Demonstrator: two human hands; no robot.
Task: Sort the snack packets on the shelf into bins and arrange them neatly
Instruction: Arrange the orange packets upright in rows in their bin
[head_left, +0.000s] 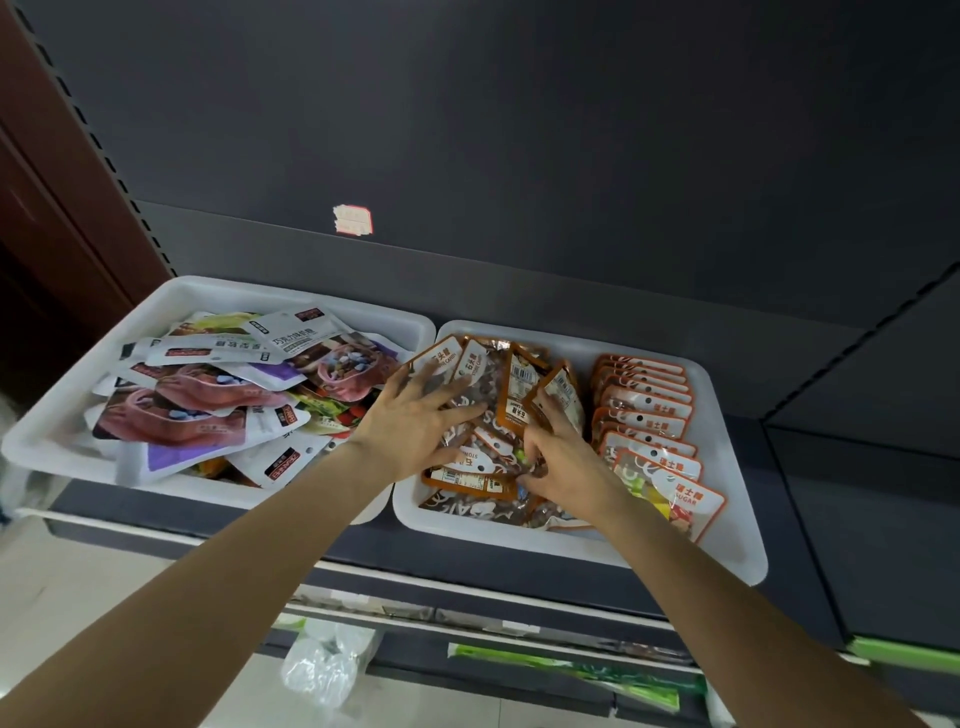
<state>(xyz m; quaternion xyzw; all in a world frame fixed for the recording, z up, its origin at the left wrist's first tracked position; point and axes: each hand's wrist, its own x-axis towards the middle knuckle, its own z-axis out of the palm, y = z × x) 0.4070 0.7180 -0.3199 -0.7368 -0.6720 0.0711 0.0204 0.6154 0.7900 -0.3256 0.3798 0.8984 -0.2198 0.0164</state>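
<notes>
Both your hands are in the right white bin (737, 551), center-right of frame. Your left hand (415, 415) lies flat, fingers spread, pressing on the loose orange-edged stone-candy packets (511, 384) in that bin's left half. Your right hand (566, 457) has fingers curled, pinching packets in the same heap. A neat overlapping row of orange packets (647, 415) fills the bin's right side. The left white bin (47, 431), left of center, holds a jumble of white-and-purple packets (218, 395). Both bins sit on the dark shelf (519, 566).
</notes>
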